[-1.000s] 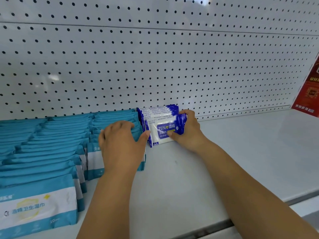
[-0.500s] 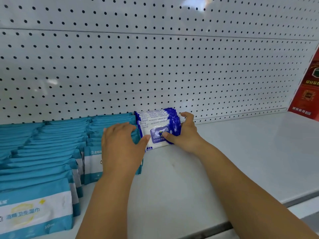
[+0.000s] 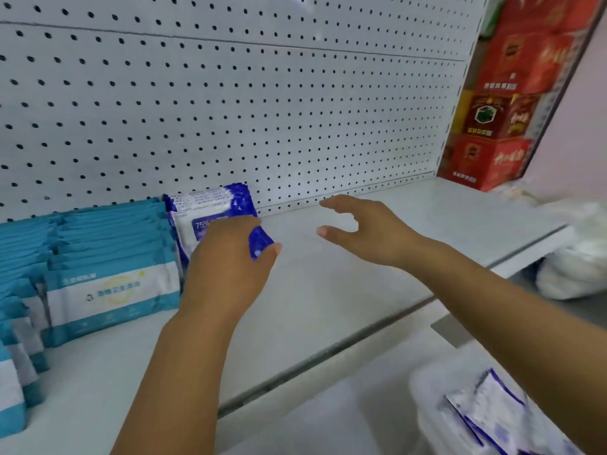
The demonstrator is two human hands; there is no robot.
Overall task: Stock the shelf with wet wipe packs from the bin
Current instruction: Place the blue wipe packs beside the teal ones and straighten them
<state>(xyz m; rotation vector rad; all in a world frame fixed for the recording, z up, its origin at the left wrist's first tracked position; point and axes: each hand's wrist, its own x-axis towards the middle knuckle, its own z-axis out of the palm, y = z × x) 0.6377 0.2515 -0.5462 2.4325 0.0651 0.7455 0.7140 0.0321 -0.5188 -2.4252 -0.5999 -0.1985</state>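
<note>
A short row of blue-and-white wet wipe packs stands upright at the back of the white shelf, against the pegboard. My left hand covers the front pack, whose right corner shows between thumb and fingers. My right hand hovers over bare shelf just right of the row, fingers spread and holding nothing. Below the shelf at the lower right, a white bin holds more blue-and-white packs, blurred.
Rows of teal-and-white wipe packs fill the shelf left of the blue row. Red boxes are stacked at the shelf's far right end. A white plastic bag lies beyond the shelf's right edge.
My right hand has let go of the blue packs and pulled away to the right. My left hand has shifted from the teal packs onto the blue row. The view has swung right and down.
</note>
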